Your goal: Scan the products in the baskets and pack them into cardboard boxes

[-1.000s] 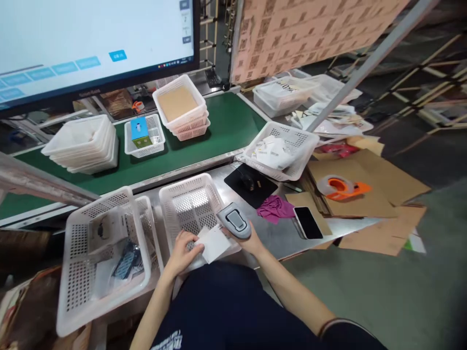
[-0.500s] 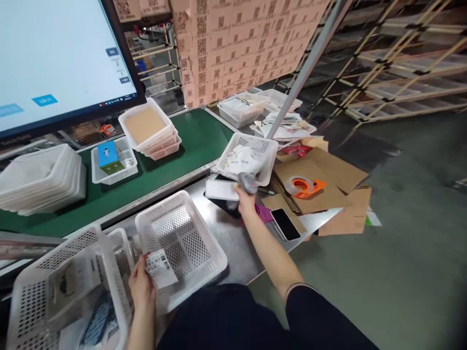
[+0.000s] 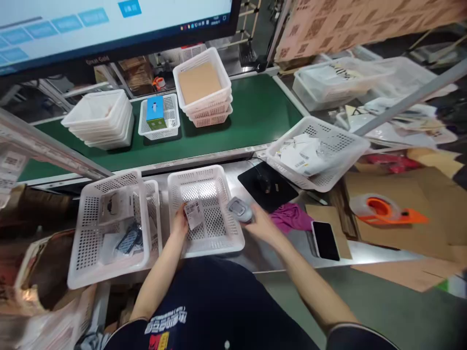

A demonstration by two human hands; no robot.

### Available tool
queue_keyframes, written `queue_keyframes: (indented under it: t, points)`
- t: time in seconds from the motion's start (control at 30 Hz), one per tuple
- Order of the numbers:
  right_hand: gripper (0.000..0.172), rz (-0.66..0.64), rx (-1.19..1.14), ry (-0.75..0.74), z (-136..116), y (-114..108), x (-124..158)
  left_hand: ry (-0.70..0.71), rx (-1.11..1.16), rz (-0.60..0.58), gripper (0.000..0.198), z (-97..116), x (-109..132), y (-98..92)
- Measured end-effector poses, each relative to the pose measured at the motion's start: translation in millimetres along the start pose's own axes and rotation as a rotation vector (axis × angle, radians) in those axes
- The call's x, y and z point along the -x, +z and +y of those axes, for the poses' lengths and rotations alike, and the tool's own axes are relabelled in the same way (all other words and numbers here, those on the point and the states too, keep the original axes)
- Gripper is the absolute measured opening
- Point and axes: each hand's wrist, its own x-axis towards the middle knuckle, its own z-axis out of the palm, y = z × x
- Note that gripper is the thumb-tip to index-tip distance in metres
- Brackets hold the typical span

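My left hand point(image 3: 180, 224) pinches a small white label slip with a barcode point(image 3: 193, 214) over the empty white perforated basket point(image 3: 175, 194) in front of me. My right hand point(image 3: 260, 224) grips a grey handheld barcode scanner point(image 3: 239, 209) at the basket's right rim, its head turned toward the slip. Left of that basket stands a second white basket point(image 3: 84, 233) holding a packaged item and a dark pouch.
A green conveyor point(image 3: 255, 109) carries stacked white bins point(image 3: 98, 116), a basket with a blue box point(image 3: 156, 111) and stacked baskets point(image 3: 204, 92). To the right lie a basket of labels point(image 3: 339, 146), a mouse on a black pad point(image 3: 264, 184), a purple cloth point(image 3: 290, 217), a phone point(image 3: 324, 239) and an orange tape dispenser point(image 3: 379, 210). A monitor point(image 3: 109, 24) hangs above.
My right hand came back from the label basket on the right with the scanner to the empty basket. My left hand lifted the slip over that basket. The view swung left and down.
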Motion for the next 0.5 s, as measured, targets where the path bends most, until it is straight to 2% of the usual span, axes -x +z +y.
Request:
queue_keyframes:
  t: [0.07, 0.13, 0.2, 0.27, 0.33, 0.4, 0.47, 0.5]
  points:
    - [0.026, -0.187, 0.087, -0.067, -17.7, 43.5, 26.9, 0.018, -0.058, 0.017, 0.010, -10.1, -3.5, 5.0]
    - [0.022, -0.280, 0.161, -0.101, -33.5, 72.0, 42.5, 0.035, -0.091, 0.010, 0.011, -17.8, 0.3, 8.5]
    - [0.023, -0.326, 0.243, -0.115, -40.9, 85.6, 52.1, 0.101, -0.105, 0.009, 0.014, -17.0, 11.7, 6.0]
    - [0.027, -0.343, 0.327, -0.124, -35.5, 89.3, 59.6, 0.218, -0.107, 0.011, 0.018, -1.5, 26.4, -4.4]
    - [0.028, -0.327, 0.374, -0.125, -17.7, 88.7, 65.6, 0.413, -0.170, -0.022, 0.030, 32.3, 38.4, -22.5]
    - [0.029, -0.301, 0.343, -0.112, 7.7, 87.5, 71.1, 0.691, -0.389, -0.006, 0.042, 82.5, 43.1, -46.9]
    - [0.037, -0.292, 0.295, -0.079, 33.3, 87.2, 78.2, 0.915, -0.682, 0.153, 0.046, 140.3, 38.2, -74.7]
    - [0.042, -0.291, 0.275, -0.063, 43.9, 87.7, 82.5, 0.940, -0.785, 0.270, 0.050, 167.8, 32.3, -88.3]
